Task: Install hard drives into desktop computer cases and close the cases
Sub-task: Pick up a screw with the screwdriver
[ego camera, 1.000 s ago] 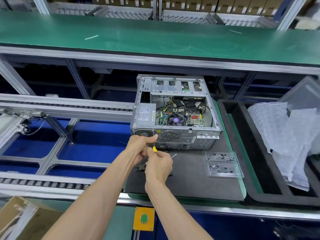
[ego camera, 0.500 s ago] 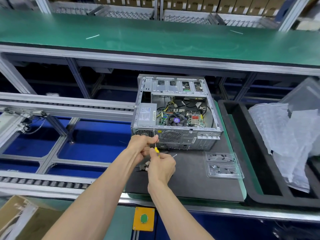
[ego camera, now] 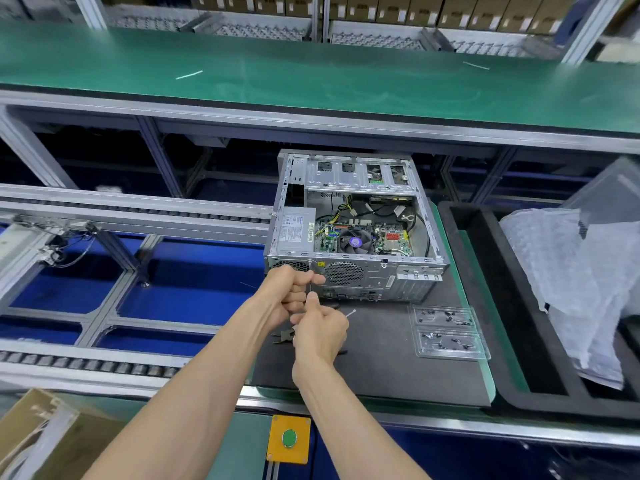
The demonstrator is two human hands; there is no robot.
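The open grey metal desktop case [ego camera: 353, 230] is lying on its side on the dark mat [ego camera: 381, 355], interior exposed for fitting. The left hand [ego camera: 289, 292] is pinching a thin screwdriver shaft [ego camera: 311, 282] to steady it, while the right hand [ego camera: 320, 332] is curling around its handle, probably to turn it.

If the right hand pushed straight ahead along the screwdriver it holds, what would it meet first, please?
Most likely the computer case's rear panel, near the power-supply grille; the right hand aims the screwdriver shaft there, though depth is unclear.
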